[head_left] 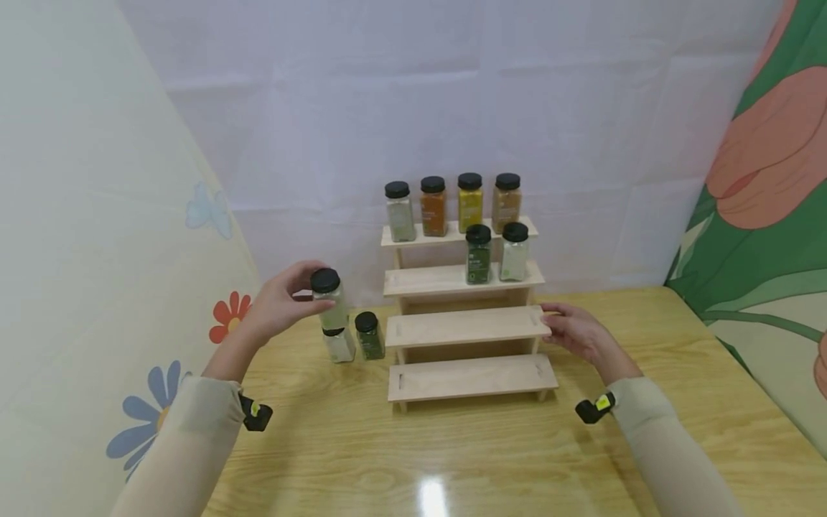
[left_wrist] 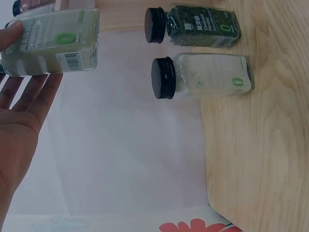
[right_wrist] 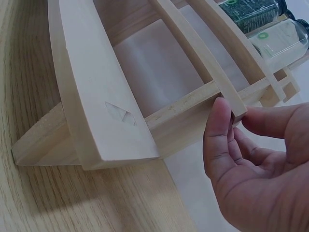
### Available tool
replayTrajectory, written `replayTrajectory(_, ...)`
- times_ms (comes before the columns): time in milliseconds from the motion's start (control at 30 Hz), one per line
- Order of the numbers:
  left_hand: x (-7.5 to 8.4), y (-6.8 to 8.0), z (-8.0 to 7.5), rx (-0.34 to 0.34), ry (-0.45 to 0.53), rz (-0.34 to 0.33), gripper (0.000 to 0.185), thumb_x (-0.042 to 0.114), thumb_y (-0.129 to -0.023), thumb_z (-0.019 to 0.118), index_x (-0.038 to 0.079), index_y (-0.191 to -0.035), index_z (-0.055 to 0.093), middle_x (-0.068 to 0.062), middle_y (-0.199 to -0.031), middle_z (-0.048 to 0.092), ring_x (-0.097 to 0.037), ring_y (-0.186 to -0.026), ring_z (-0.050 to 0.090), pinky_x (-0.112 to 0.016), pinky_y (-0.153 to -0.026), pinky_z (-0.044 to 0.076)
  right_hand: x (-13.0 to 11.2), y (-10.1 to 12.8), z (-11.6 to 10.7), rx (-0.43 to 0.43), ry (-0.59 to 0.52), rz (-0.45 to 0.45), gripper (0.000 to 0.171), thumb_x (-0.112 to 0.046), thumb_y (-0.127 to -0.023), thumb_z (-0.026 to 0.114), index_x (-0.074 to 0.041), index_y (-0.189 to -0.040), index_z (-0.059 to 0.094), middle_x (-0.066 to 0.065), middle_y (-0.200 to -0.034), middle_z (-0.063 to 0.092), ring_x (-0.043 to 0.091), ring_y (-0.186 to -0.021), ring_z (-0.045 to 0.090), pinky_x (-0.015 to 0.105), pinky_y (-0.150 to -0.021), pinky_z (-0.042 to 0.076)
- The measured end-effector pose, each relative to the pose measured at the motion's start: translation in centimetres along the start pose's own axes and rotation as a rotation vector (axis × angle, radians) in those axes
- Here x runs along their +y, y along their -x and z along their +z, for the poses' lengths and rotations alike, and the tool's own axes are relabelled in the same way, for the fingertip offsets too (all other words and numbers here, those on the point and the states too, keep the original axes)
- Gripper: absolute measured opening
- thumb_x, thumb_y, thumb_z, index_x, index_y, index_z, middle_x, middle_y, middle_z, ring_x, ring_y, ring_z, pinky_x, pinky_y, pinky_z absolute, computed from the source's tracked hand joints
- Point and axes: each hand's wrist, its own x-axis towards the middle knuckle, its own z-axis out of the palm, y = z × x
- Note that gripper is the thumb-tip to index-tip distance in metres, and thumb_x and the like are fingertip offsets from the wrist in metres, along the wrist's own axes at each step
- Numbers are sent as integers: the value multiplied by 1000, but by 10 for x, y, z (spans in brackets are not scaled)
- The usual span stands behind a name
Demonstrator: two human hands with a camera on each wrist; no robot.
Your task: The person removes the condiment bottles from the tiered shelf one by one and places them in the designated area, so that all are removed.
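My left hand grips a spice jar with a black lid and pale greenish contents, thumb on one side and fingers on the other. In the left wrist view that jar is well apart from the two jars on the table. Those are a jar of white contents and a jar of dark green herbs, left of the wooden tiered rack. With thumb and fingers, my right hand pinches the right end of the rack's second step from the bottom, as the right wrist view shows at the step's end.
Several jars, among them an orange one and a yellow one, line the top step. A green herb jar and a white one stand on the right of the step below. White cloth hangs behind the wooden table.
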Motion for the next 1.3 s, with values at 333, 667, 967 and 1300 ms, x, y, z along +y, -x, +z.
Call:
replayTrajectory(333, -12, 11, -9, -4, 13, -23, 60, 19, -89, 80, 9, -140, 50, -7, -128, 59, -3, -108, 61, -17, -87, 52, 0, -1, 1, -3, 10, 2, 62, -2, -104, 50, 9, -156, 19, 3, -103, 61, 10, -83, 64, 23, -72, 56)
replayTrajectory(667, -24, 22, -15, -1, 30, -49, 59, 16, -89, 80, 6, -139, 49, -2, -122, 60, -1, -106, 62, -20, -82, 55, 0, -1, 0, -1, 13, 2, 61, -2, -104, 50, 9, -156, 19, 3, -103, 61, 10, -84, 64, 24, -73, 56)
replayTrajectory(967, -40, 29, -21, -2, 26, -107, 63, 22, -90, 80, 7, -142, 47, -3, -122, 59, -5, -108, 60, -22, -82, 54, 0, 0, 0, 6, 12, 4, 61, -2, -104, 50, 9, -156, 20, 3, -103, 61, 10, -84, 64, 23, -72, 56)
replayTrajectory(1300, -59, 32, -24, -4, 39, -114, 63, 21, -90, 80, 7, -142, 46, 7, -116, 62, 0, -106, 59, -21, -82, 52, 0, 0, 0, 3, 7, 2, 61, -2, -104, 50, 9, -156, 20, 2, -103, 62, 10, -83, 64, 23, -72, 56)
